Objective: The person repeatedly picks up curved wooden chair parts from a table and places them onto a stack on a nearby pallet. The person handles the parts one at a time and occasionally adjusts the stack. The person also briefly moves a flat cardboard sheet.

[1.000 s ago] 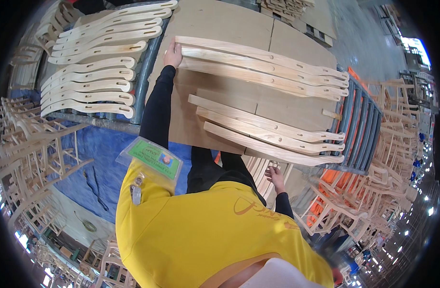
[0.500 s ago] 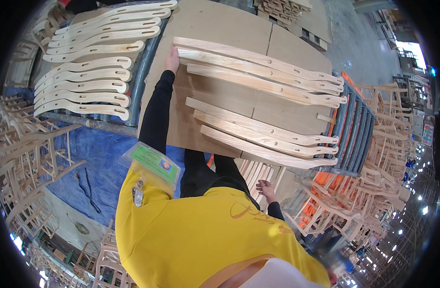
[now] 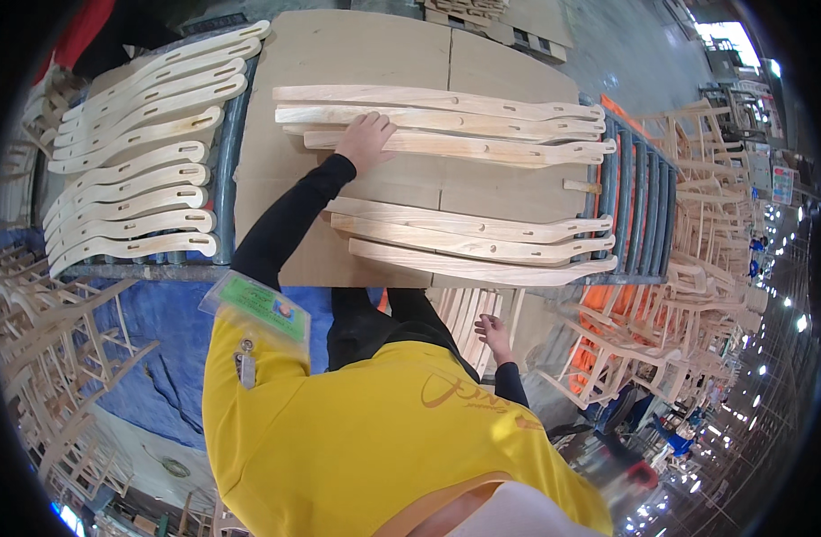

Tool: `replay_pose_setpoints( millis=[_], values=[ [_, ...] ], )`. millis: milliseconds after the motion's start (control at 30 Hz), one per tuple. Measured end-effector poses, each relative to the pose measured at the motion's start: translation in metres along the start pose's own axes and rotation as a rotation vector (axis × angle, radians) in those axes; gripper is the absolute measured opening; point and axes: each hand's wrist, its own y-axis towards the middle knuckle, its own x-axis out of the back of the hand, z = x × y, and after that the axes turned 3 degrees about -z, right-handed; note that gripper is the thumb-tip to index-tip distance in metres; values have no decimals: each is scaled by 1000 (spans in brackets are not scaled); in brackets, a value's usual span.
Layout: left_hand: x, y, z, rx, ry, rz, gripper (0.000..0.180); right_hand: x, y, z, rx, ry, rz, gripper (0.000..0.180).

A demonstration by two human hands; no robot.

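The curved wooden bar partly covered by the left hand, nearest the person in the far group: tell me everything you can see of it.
The curved wooden bar is long, narrow and pale, apparently unpainted, with visible grain. Its left end looks squared off; its right end waves slightly to a rounded, slotted tip. A small hole shows near mid-length. It lies sideways across brown cardboard, its tip reaching over the roller conveyor. The left hand hides a stretch near its left end; the grip is unclear.

The yellow shirt [image 3: 357,438] bore orange print [image 3: 459,394]; black sleeves [image 3: 283,224] and trousers [image 3: 361,331] showed beyond it, a green badge [image 3: 256,302] at its left arm.
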Motion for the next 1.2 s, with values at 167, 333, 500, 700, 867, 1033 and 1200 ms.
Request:
replay_pose_setpoints(
  millis=[167,333,500,700,867,1033,1200],
  values=[
    [-6,-13,-7,125,96,62,45,-6,-12,-33,-112,-6,13,45],
    [10,-43,21,174,103,-54,42,-12,-21,-40,-125,43,-3,45],
    [20,-63,41,264,73,-58,54,-13,-16,-16,-138,8,76,43],
    [27,-5,25,103,137,43,107,-15,-8,131,137,152,476,45],
    [16,51,30,61,264,381,137,-57,29,267,284,594,400,52],
    [19,70,44,-3,254,491,142,-114,93,342,115,931,247,63],
    [18,73,40,-41,218,484,141,-131,150,363,145,1087,353,57]
  ],
)
